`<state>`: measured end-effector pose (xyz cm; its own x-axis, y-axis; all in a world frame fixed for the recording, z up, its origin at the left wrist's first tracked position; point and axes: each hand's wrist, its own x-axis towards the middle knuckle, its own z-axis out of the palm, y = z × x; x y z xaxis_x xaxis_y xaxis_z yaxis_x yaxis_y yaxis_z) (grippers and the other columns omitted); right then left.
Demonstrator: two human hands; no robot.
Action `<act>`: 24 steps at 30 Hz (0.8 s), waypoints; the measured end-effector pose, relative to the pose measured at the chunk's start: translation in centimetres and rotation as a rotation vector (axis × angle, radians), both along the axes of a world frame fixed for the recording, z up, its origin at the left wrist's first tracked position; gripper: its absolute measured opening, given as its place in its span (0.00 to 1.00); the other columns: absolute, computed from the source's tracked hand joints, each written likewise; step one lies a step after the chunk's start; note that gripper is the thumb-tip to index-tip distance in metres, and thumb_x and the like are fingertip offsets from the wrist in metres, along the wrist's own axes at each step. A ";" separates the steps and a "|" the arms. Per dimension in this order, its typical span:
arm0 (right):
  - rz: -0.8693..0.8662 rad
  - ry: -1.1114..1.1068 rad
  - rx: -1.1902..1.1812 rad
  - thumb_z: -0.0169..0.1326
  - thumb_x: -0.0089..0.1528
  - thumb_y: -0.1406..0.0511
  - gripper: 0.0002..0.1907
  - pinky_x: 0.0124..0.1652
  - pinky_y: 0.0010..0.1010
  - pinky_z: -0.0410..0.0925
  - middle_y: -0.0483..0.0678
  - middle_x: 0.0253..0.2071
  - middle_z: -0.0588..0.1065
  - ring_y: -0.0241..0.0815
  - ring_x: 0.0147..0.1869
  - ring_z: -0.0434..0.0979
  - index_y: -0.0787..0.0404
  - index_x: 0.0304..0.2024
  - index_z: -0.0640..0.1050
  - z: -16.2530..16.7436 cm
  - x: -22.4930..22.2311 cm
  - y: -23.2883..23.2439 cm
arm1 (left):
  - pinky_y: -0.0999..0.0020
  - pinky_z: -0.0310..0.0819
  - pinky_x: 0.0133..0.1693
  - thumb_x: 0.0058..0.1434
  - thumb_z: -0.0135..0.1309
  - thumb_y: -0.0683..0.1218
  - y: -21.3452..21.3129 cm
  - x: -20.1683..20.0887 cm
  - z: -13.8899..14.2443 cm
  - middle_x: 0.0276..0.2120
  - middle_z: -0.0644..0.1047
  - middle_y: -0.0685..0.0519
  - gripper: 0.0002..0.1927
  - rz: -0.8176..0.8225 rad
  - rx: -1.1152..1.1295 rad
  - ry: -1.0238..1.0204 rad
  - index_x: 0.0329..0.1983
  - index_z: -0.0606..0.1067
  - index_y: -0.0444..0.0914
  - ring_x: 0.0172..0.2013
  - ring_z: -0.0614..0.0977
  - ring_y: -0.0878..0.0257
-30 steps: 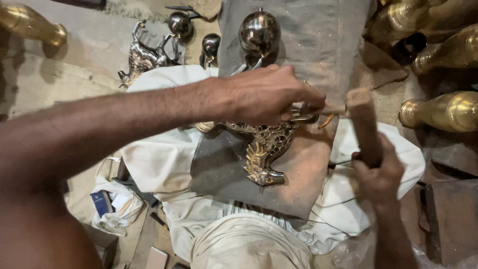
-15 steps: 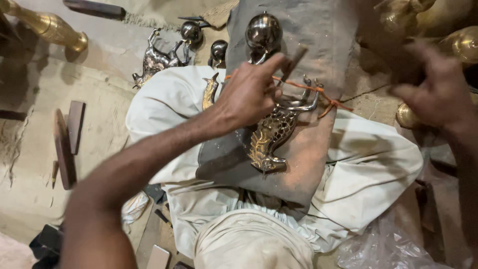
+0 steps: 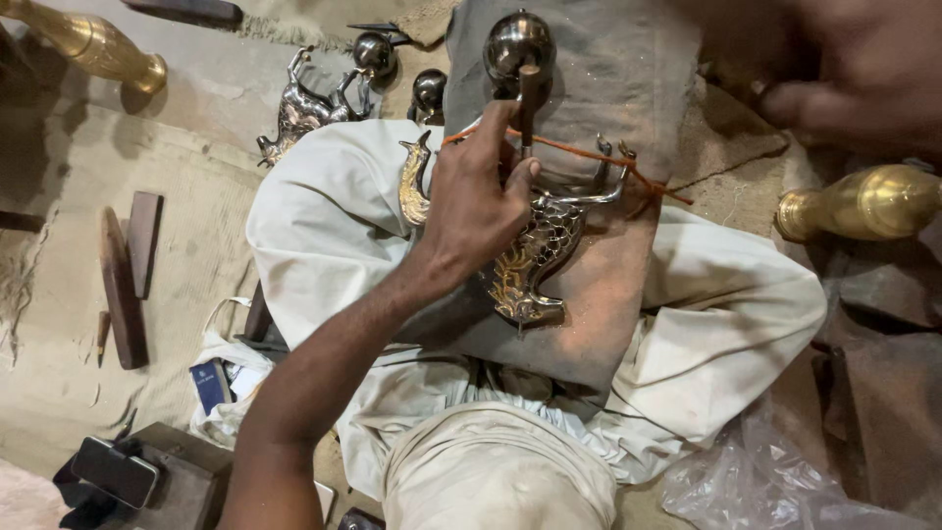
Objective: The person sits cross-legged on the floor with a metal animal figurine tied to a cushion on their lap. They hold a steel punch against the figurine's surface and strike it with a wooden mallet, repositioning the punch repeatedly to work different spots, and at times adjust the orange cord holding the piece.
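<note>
- Left hand [image 3: 481,196] closed round a thin dark tool [image 3: 527,98], pressing down on an ornate brass casting [image 3: 535,255].
- Casting flat on a grey-brown cloth [image 3: 599,79] across the lap, tied with an orange cord [image 3: 589,154].
- Right hand [image 3: 844,79] raised at top right, blurred; grip impossible to tell.
- Round metal ball [image 3: 518,41] just beyond the tool tip.
- Brass vase [image 3: 863,204] lying right, another [image 3: 88,44] top left.
- Wooden blocks [image 3: 128,275] well apart on the left; phone [image 3: 116,471] at bottom left.

head camera, steeply downward, close over lap [image 3: 549,324]
</note>
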<state>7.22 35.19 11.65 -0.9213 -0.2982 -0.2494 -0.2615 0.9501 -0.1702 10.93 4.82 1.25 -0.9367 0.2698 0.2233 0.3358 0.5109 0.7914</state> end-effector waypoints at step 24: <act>-0.367 0.160 -0.616 0.71 0.58 0.69 0.29 0.41 0.37 0.75 0.58 0.39 0.78 0.48 0.41 0.81 0.68 0.56 0.69 -12.0 10.0 3.2 | 0.56 0.79 0.35 0.57 0.56 0.34 0.0 -6.1 1.1 0.29 0.82 0.48 0.26 -0.543 -0.100 -0.081 0.59 0.71 0.42 0.32 0.87 0.53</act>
